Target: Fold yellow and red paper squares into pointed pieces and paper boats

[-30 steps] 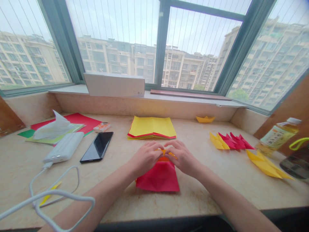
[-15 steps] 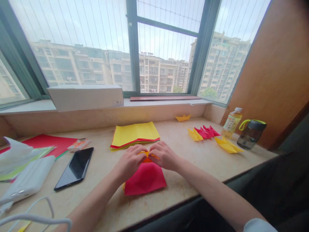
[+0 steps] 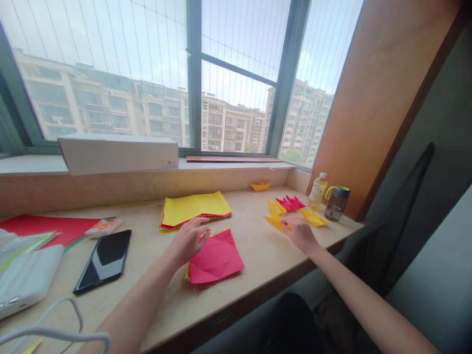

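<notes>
My right hand (image 3: 299, 232) is at the cluster of folded paper boats on the right, its fingers closed on a yellow paper boat (image 3: 273, 222) that rests low over the table. Partly behind that hand lie another yellow boat (image 3: 275, 206), several red paper boats (image 3: 289, 203) and a yellow folded piece (image 3: 315, 217). My left hand (image 3: 191, 238) hovers at the upper left of a stack of square paper with a red sheet (image 3: 217, 258) on top. Its fingers are apart and hold nothing.
Behind the left hand lies a stack of yellow and red paper (image 3: 197, 207). A phone (image 3: 105, 260), white device (image 3: 31, 280) and cable (image 3: 55, 334) are at left. A bottle (image 3: 317, 191) and dark cup (image 3: 337, 204) stand right. One orange boat (image 3: 261, 186) sits near the sill.
Both hands were together over the red sheet, pinching an orange-yellow folded paper. They have parted; my right hand has carried it right to the boats. The view has turned right.
</notes>
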Action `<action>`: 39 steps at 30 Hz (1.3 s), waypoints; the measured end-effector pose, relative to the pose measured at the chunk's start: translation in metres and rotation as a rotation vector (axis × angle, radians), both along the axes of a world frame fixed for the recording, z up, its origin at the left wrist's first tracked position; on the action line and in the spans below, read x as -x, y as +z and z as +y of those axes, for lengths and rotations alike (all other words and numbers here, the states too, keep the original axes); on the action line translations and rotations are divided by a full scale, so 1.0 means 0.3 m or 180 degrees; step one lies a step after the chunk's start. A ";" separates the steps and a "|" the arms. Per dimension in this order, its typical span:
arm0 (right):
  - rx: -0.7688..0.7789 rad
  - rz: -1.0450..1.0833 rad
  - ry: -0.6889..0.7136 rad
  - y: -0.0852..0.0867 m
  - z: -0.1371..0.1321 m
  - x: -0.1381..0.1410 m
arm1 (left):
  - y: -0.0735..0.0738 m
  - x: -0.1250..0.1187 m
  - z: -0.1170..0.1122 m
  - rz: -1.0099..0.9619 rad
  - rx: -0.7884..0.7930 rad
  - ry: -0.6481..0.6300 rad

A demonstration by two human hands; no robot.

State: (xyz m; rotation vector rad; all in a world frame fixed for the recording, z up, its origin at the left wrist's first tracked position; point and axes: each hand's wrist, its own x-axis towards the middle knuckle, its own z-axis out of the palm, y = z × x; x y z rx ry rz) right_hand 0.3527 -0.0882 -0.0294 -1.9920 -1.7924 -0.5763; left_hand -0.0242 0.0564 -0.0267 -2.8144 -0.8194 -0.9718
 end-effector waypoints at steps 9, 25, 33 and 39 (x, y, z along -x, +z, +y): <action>0.0589 0.0228 -0.1504 0.059 -0.022 -0.307 | -0.003 -0.001 0.024 -0.0156 0.0207 0.0045; 0.1064 0.0354 -0.1734 0.025 0.069 -0.341 | -0.022 0.003 0.032 -0.0101 0.0357 -0.0092; 0.0752 0.0100 -0.1526 0.045 0.047 -0.300 | -0.020 0.006 0.017 -0.0072 0.0498 -0.0010; 0.0547 -0.0088 -0.0873 0.049 0.043 -0.158 | -0.010 0.013 -0.008 0.0061 0.0585 0.0075</action>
